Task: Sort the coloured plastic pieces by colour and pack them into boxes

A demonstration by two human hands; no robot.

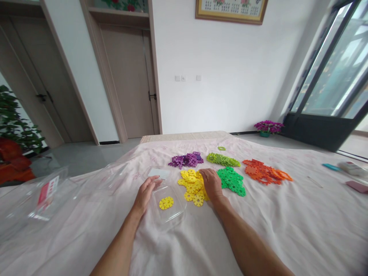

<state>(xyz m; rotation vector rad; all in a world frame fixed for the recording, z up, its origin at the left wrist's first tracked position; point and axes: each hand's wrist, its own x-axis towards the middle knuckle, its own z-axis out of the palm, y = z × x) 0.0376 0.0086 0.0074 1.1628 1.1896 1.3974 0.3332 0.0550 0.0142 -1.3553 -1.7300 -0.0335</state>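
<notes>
My left hand (146, 192) grips the back left edge of a clear plastic box (170, 219). Inside the box lie several yellow notched plastic discs (166, 202). Just behind it is the clear lid (147, 169), with a pale rectangle (159, 174) on it. My right hand (212, 184) reaches down onto the right side of a pile of yellow discs (193, 186). Its fingers are curled together, and the fingertips are hidden, so what they hold cannot be made out. Green discs (230, 180) lie right beside this hand.
Purple pieces (186, 159), light green pieces (223, 159) and orange-red pieces (265, 171) form piles farther back. One light green piece (221, 148) lies alone. Clear plastic bags (46, 195) spread over the cloth (94, 230) at left. A blue object (330, 166) lies far right.
</notes>
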